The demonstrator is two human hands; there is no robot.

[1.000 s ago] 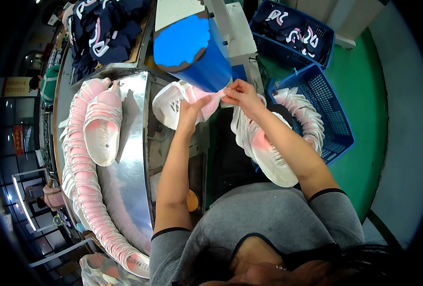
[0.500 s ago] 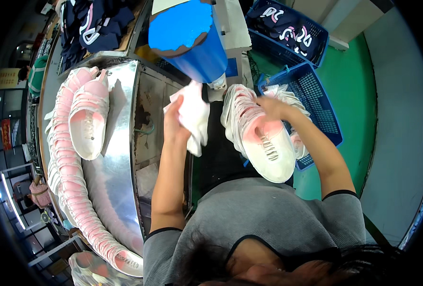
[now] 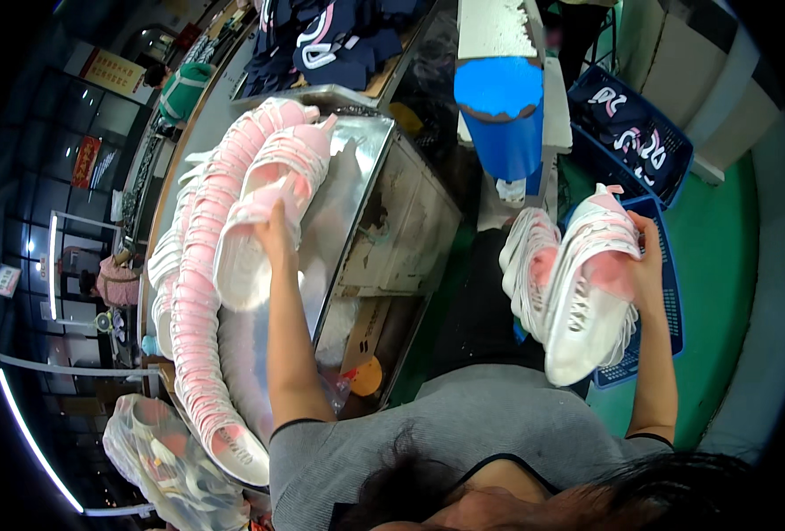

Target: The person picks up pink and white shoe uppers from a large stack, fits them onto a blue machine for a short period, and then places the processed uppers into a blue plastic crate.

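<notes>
My left hand (image 3: pixel 275 237) is closed on the heel end of a pink and white shoe upper (image 3: pixel 244 243). That upper lies over a short stack of nested uppers (image 3: pixel 297 161) on the metal tabletop (image 3: pixel 252 372). Beside it runs a long curved row of nested shoe uppers (image 3: pixel 199 310). On the right, my right hand (image 3: pixel 645 264) grips the side of another white upper (image 3: pixel 578 305) with a pink lining, its toe pointing toward me. Just left of that one, more nested uppers (image 3: pixel 527 257) rest by my lap. My right fingertips are partly hidden.
A blue cylinder-shaped form (image 3: pixel 503 142) on a pale machine stands ahead. Blue crates (image 3: pixel 671 305) sit on the green floor to the right, the farther one holding dark cut pieces (image 3: pixel 627 133). More dark pieces (image 3: pixel 339 49) lie at the back left. A filled plastic bag (image 3: pixel 167 451) stands lower left.
My view has swung left. My left hand has carried its upper from near the blue form onto the short stack. My right hand now holds an upper beside the nested ones by my lap.
</notes>
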